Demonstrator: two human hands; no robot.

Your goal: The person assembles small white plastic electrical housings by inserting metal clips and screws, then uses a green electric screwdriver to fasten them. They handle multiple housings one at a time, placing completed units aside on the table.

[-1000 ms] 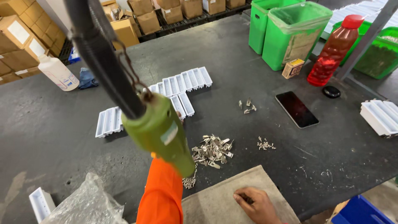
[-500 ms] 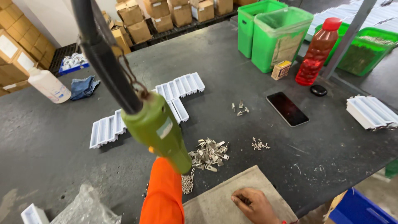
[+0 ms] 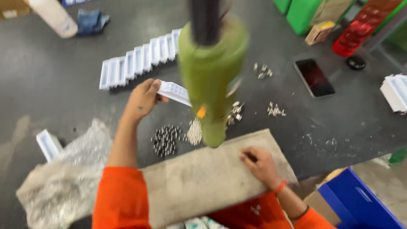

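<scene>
Head view: left hand (image 3: 143, 100) reaches forward gripping white tray (image 3: 174, 92); right hand (image 3: 259, 165) pinches something small.

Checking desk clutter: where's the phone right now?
Head view, upper right: the phone lies flat on the dark table, between a red bottle and scattered metal bits.

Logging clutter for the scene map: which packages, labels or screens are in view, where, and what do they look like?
Phone: flat on the table right of centre, dark rectangular screen, off.
Small carton: upper right beside the green bin, tan with yellow top.
Red bottle: upper right, red, blurred.
White bottle: top left, lying tilted, label unreadable.
Plastic bag: lower left, clear, crumpled.
</scene>
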